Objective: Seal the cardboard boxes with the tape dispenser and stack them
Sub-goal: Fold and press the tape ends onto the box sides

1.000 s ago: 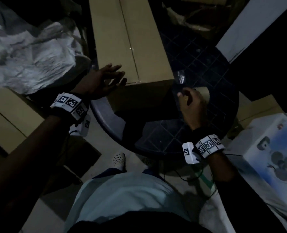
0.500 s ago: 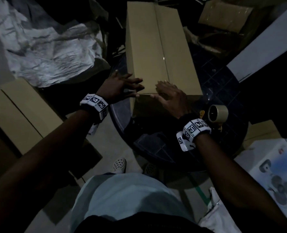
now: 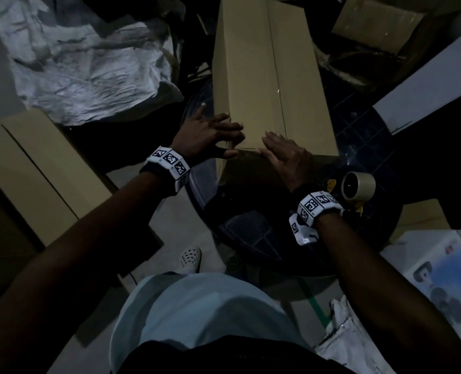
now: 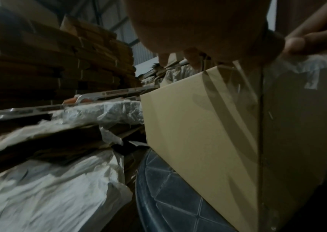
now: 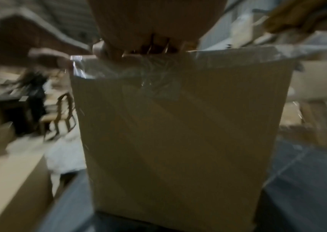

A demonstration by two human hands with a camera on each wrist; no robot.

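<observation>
Overhead, the long cardboard box (image 3: 272, 85) lies on the dark round worktop (image 3: 364, 147); the left hand (image 3: 207, 136) and right hand (image 3: 288, 157) press flat, fingers straight, on its near top edge. The tape dispenser (image 3: 357, 187) stands just right of the right wrist. At the left wrist, clear tape (image 4: 238, 97) wraps the corner. The right wrist view is blurred, tape crossing the box's end.

no words, brands or numbers can be read anywhere. the wrist bands (image 3: 170, 163) carry black-and-white square code patterns, not lettering. the white printed box (image 3: 445, 276) at the right shows fan pictures and small red marks too dim to read. the cardboard box (image 3: 264, 76) bears no print.
</observation>
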